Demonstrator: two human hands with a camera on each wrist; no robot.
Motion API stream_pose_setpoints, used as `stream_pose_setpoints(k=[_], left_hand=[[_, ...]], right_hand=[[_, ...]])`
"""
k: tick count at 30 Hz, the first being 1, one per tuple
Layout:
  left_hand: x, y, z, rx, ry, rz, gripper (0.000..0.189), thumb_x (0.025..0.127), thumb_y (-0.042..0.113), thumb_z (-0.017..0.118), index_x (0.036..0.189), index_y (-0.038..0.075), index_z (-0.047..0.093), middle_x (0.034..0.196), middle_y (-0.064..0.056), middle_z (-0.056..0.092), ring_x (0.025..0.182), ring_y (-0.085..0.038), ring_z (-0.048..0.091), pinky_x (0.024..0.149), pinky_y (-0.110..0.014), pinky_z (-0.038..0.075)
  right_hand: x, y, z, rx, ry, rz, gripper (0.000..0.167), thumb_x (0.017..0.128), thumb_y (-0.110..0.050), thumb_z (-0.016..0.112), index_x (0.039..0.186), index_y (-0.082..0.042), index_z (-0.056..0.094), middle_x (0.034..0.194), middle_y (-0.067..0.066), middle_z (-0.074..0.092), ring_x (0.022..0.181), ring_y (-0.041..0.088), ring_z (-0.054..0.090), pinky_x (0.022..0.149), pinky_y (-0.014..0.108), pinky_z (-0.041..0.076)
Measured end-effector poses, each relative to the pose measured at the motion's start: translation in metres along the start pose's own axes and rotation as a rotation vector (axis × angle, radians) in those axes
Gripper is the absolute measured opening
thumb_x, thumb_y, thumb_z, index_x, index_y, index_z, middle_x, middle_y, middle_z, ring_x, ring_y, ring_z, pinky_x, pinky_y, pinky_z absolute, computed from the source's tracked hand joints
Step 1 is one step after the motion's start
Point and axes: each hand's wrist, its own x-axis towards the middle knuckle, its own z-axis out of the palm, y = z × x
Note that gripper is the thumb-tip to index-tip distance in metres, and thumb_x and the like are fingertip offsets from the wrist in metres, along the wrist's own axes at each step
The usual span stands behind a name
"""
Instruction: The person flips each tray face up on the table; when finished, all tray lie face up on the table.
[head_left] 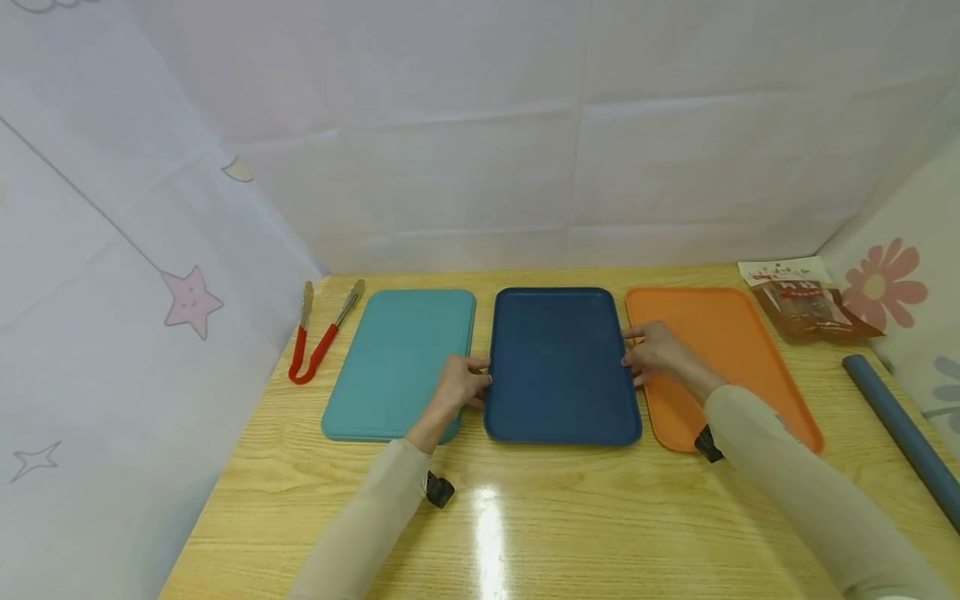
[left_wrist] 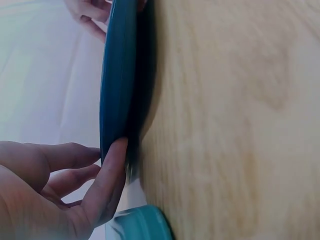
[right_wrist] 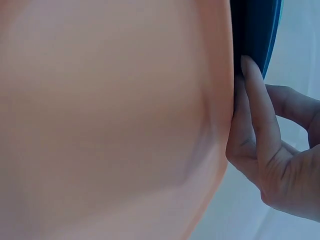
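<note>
A dark blue rectangular tray (head_left: 564, 367) lies in the middle of the head view, between a teal tray (head_left: 405, 350) and an orange tray (head_left: 712, 350). At its left edge my left hand (head_left: 459, 383) pinches the rim; in the left wrist view, fingers lie on both sides of the blue edge (left_wrist: 117, 85), with a dark gap between tray and table. My right hand (head_left: 654, 348) holds the opposite edge, over the orange tray's left side. The right wrist view shows its fingers (right_wrist: 262, 115) under and around the blue rim (right_wrist: 260, 35), close against the orange tray's edge.
Red-handled tongs (head_left: 321, 337) lie spread at the far left of the wooden table (head_left: 420, 533). At the back right is a brown food packet (head_left: 813, 308). A dark grey-blue roll (head_left: 903, 437) lies along the right side. Pale fabric walls (head_left: 480, 167) stand behind and beside the table.
</note>
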Motion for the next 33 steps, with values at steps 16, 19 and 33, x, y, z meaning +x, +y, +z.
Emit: stream_pose_setpoints(k=[16, 19, 33], left_hand=[[0.004, -0.006, 0.01, 0.17, 0.042, 0.003, 0.04, 0.091, -0.006, 0.057, 0.131, -0.004, 0.056, 0.097, -0.021, 0.068, 0.058, -0.023, 0.062, 0.052, -0.035, 0.056], [0.004, -0.007, 0.011, 0.189, 0.038, 0.016, 0.04, 0.091, -0.007, 0.057, 0.131, -0.004, 0.056, 0.094, -0.02, 0.068, 0.053, -0.022, 0.059, 0.05, -0.034, 0.055], [0.004, -0.005, 0.015, 0.264, 0.069, 0.069, 0.039, 0.088, -0.006, 0.059, 0.126, -0.005, 0.06, 0.101, -0.023, 0.069, 0.062, -0.025, 0.066, 0.05, -0.033, 0.055]], right_hand=[[0.002, -0.002, 0.011, -0.146, 0.021, -0.024, 0.06, 0.09, 0.008, 0.05, 0.145, 0.015, 0.027, 0.092, 0.031, 0.064, 0.069, 0.027, 0.067, 0.059, 0.038, 0.058], [0.002, -0.004, 0.011, -0.172, 0.021, -0.024, 0.054, 0.094, 0.004, 0.043, 0.144, 0.017, 0.026, 0.096, 0.033, 0.062, 0.066, 0.028, 0.065, 0.058, 0.038, 0.058], [0.005, -0.016, 0.019, -0.429, 0.076, -0.016, 0.045, 0.099, -0.002, 0.031, 0.138, 0.022, 0.032, 0.064, 0.016, 0.055, 0.05, 0.023, 0.06, 0.048, 0.033, 0.055]])
